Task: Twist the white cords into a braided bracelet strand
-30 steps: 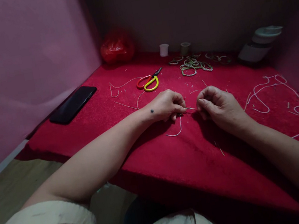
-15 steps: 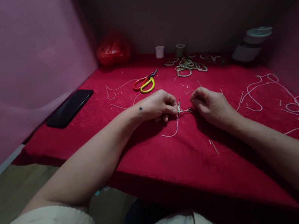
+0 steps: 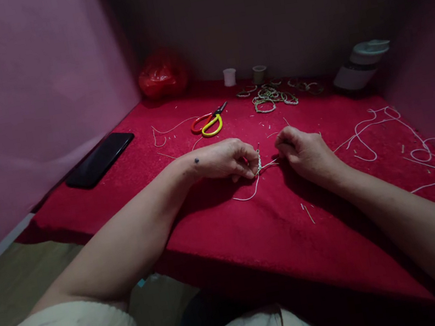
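Observation:
My left hand (image 3: 230,158) pinches a small green-and-white braided cord bracelet (image 3: 259,163) between thumb and fingers, just above the red cloth. Most of the braid's length is hidden by those fingers. A loose white cord end (image 3: 253,195) curves down from it onto the cloth. To the right, my right hand (image 3: 304,149) is closed in a pinch at the far end of thin cord strands (image 3: 269,164) that run across from the braid. Its fingertips are partly hidden. Scissors (image 3: 212,124) with one red and one yellow handle lie beyond my left hand.
Several knotted green-and-white bracelets (image 3: 269,100) lie at the back, near a white spool (image 3: 230,77) and a greenish spool (image 3: 259,74). A tumbler (image 3: 360,68) stands back right. Loose white cord (image 3: 424,153) sprawls at right. A phone (image 3: 100,160) and red plastic bag (image 3: 164,77) are left.
My left hand has turned slightly, so more of the braid shows at its fingertips. My right hand keeps its pinch almost in place. The whole view has shifted a little.

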Demonstrator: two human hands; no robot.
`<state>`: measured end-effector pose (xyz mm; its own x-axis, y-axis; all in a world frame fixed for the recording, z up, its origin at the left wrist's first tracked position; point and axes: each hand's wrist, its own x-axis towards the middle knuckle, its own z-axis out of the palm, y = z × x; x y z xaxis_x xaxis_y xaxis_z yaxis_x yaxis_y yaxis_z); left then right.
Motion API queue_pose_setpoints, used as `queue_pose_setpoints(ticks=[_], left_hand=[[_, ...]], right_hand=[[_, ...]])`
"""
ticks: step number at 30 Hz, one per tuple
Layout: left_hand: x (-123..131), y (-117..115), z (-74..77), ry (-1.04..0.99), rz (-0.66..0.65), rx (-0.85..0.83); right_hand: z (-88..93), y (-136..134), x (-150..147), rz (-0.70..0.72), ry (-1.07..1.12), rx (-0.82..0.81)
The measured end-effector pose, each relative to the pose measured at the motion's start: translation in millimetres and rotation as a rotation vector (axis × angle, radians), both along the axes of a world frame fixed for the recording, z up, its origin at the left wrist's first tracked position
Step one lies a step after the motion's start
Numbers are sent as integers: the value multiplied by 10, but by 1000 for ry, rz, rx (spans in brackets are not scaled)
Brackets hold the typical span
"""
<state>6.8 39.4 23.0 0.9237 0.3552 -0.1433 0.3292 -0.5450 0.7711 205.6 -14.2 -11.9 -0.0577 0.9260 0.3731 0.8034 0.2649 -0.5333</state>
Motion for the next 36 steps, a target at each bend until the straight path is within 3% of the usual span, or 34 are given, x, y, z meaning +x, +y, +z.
queue_pose_setpoints(ticks=[6, 9, 11, 15, 18, 25, 29, 31, 33, 36], left_hand=[[2, -3, -4, -46, 72, -24], [25, -12, -7, -82, 141, -51], [49, -31, -7, -106, 182, -71], [110, -98, 5, -167, 304, -97], [146, -143, 5, -214, 360, -109], [164, -151, -82, -286, 347, -95], [153, -142, -89, -279, 331, 172], [130, -145, -41, -333, 372, 354], [90, -161, 46, -376, 363, 427], [8, -203, 210, -261, 144, 296]], right_hand=[[5, -2, 55, -28, 56, -17], [70, -75, 51, -69, 133, 64], [109, -142, 1, -2, 227, 69], [83, -217, -166, 206, 502, -158], [12, -205, -257, 260, 630, -236], [28, -201, -265, 246, 843, -297], [30, -196, -218, 288, 916, -379], [12, -179, -197, 305, 948, -383], [-4, -161, -180, 316, 959, -381], [-7, -146, -168, 341, 919, -390]])
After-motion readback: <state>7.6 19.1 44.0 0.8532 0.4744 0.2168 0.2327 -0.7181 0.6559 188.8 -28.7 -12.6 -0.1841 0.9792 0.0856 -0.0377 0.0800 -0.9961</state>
